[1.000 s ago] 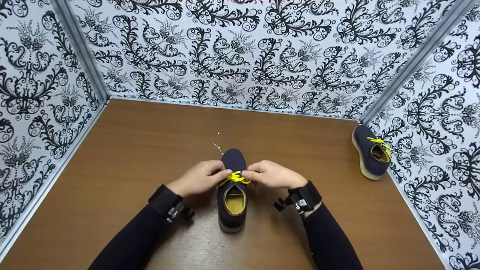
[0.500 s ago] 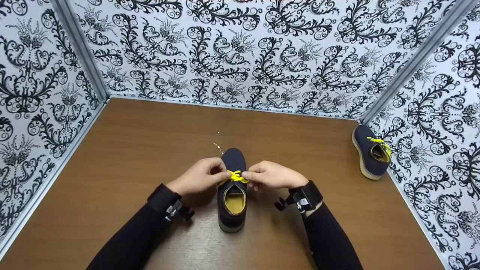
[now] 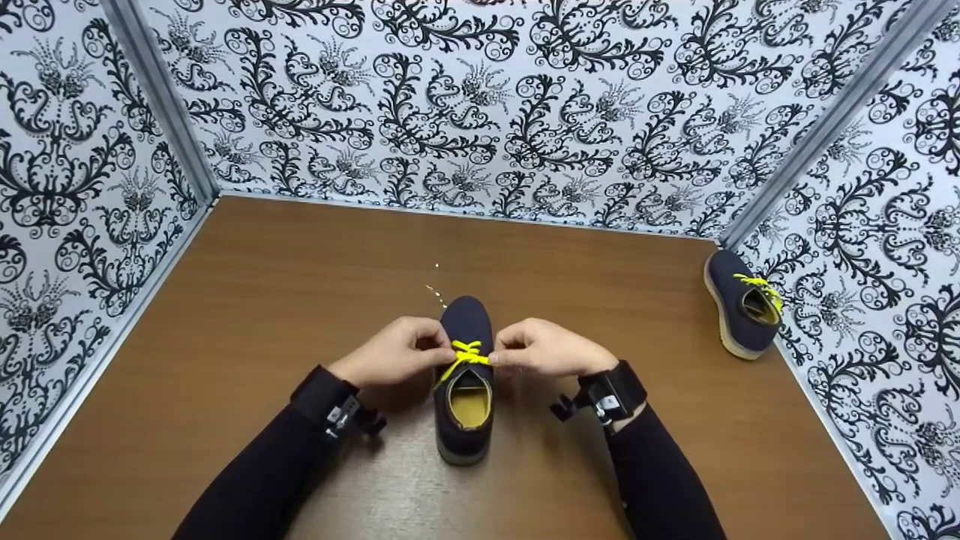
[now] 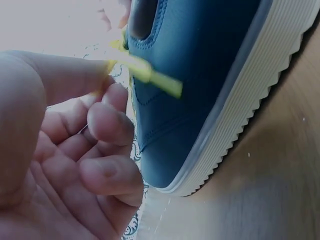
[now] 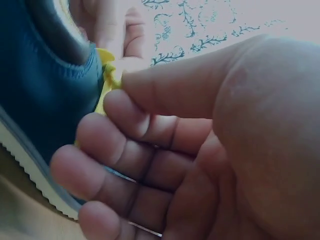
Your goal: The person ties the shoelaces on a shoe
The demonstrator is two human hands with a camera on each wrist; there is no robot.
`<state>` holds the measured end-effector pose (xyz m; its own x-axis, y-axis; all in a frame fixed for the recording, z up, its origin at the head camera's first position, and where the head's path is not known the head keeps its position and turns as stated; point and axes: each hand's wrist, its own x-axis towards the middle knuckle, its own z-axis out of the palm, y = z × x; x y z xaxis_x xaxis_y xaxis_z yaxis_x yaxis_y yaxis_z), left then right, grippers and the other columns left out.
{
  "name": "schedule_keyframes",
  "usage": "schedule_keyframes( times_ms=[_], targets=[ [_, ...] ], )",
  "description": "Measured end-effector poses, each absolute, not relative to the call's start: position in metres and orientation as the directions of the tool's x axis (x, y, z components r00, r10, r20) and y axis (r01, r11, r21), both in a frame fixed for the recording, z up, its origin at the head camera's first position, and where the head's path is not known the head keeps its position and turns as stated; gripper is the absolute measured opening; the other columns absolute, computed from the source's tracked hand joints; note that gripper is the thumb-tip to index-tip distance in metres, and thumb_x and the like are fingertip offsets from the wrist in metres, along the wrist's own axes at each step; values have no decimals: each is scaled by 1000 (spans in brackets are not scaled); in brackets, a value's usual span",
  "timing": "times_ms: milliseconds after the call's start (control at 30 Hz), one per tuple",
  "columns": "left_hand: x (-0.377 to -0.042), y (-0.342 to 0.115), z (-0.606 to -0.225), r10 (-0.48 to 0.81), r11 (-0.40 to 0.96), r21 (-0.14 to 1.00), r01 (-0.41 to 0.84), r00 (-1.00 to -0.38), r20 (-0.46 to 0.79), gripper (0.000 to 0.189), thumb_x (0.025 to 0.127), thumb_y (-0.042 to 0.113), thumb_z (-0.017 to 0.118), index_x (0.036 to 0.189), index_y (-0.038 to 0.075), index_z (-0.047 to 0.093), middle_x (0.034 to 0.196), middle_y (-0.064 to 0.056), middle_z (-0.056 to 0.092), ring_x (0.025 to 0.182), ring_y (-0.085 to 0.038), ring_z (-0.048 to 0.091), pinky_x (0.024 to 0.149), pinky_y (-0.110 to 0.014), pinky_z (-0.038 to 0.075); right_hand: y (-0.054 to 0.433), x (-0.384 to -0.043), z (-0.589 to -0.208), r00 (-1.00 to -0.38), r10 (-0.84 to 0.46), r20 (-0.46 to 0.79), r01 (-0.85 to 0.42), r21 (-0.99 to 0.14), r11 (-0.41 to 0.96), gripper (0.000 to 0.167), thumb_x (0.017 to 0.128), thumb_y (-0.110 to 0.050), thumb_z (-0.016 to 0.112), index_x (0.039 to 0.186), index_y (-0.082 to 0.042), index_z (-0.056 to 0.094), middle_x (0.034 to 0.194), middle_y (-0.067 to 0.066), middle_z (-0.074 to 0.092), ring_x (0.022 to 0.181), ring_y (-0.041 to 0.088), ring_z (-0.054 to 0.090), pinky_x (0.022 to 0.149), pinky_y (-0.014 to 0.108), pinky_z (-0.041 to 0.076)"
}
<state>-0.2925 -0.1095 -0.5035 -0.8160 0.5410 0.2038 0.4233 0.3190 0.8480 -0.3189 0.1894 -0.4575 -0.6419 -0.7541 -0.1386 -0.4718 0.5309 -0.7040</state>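
Observation:
A dark navy shoe (image 3: 467, 319) with a yellow lining stands on the table, toe pointing away. Its yellow laces (image 3: 472, 358) cross over the tongue. My left hand (image 3: 394, 351) pinches the lace between thumb and index finger at the shoe's left side, the other fingers curled loosely. From that pinch a lace end (image 4: 165, 84) hangs across the shoe's side in the left wrist view. On the opposite side, my right hand (image 3: 551, 349) pinches a lace (image 5: 111, 75) between thumb and forefinger. The lace is drawn across the shoe between both hands.
A matching shoe (image 3: 741, 311) with tied yellow laces rests against the right wall at the back right. Patterned panels (image 3: 480, 112) enclose the brown table (image 3: 300, 262) at the back and both sides. Small pale marks (image 3: 435, 292) show beyond the shoe's toe.
Both hands have drawn slightly apart and a little lower, pulling the yellow lace outward across the shoe. The lace lies straighter between them. Neither shoe has moved noticeably.

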Motion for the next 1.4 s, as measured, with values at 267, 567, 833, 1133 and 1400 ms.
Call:
schedule_keyframes(
  times_ms=[267,567,833,1133,1400],
  targets=[
    [-294,-115,-503,554,307,836,455,-800,232,11,103,16,81,94,12,79,87,7,71,79,-12,61,73,-26,49,190,-318,-455,-603,-784,-151,-488,-707,512,40,108,-33,72,87,1,73,74,3,65,64,8,54,60,28,44],
    [-298,-123,-501,582,332,816,473,-783,218,11,103,14,81,92,12,81,79,9,66,69,-9,54,64,-25,42,193,-318,-451,-599,-786,-157,-503,-690,521,33,107,-28,73,88,-1,75,72,-10,59,64,7,53,61,27,42],
    [-299,-123,-501,592,331,837,435,-787,175,11,103,17,81,93,11,82,79,3,69,68,-10,55,63,-25,43,197,-318,-451,-616,-772,-156,-498,-683,535,33,107,-27,72,85,-3,74,71,-10,60,63,8,53,60,28,43],
    [-298,-118,-504,606,306,865,399,-782,147,9,104,19,80,103,10,78,89,4,71,70,-13,60,62,-26,50,194,-320,-455,-626,-764,-159,-482,-691,539,45,107,-46,73,96,-3,82,79,12,71,66,8,54,62,28,43],
    [-296,-111,-507,589,252,898,360,-794,153,12,105,20,81,110,9,78,91,2,73,61,-11,59,53,-26,50,193,-321,-457,-619,-771,-153,-460,-724,514,30,105,-39,79,105,-10,84,95,18,78,76,7,61,68,27,48]
  ],
)
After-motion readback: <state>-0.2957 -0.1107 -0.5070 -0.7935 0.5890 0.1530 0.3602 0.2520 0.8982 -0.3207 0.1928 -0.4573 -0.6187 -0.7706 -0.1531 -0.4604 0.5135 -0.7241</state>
